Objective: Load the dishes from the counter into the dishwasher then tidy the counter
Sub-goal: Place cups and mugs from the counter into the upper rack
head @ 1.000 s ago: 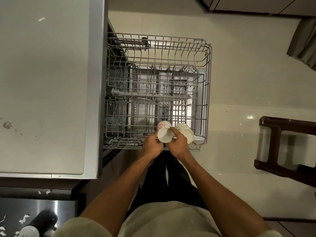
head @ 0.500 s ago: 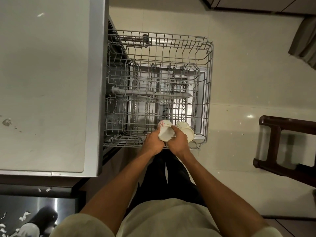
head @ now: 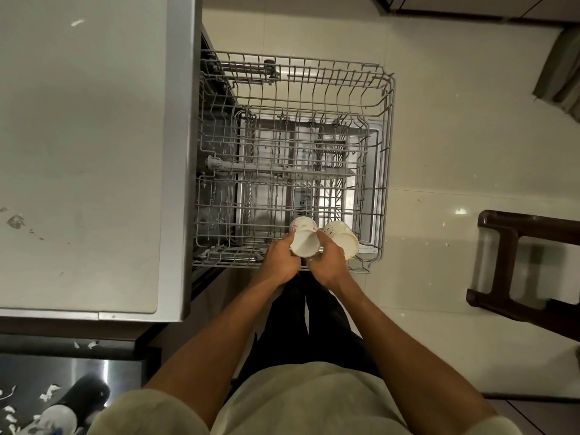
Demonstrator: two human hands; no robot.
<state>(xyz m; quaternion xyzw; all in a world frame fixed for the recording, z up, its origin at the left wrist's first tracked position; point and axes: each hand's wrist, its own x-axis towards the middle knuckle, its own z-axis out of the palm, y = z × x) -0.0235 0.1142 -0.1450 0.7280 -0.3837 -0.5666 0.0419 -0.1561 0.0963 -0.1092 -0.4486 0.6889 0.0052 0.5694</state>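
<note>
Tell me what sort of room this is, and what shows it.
Most likely a home kitchen: a pulled-out wire dishwasher rack beside a pale counter, over a tiled floor, with two hands setting white cups into the rack.

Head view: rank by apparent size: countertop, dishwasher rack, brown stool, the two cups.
1. countertop, cropped by the frame
2. dishwasher rack
3. brown stool, partly cut off at the edge
4. cup with red print and plain white cup: they look alike, no ranking; hands partly cover both.
</note>
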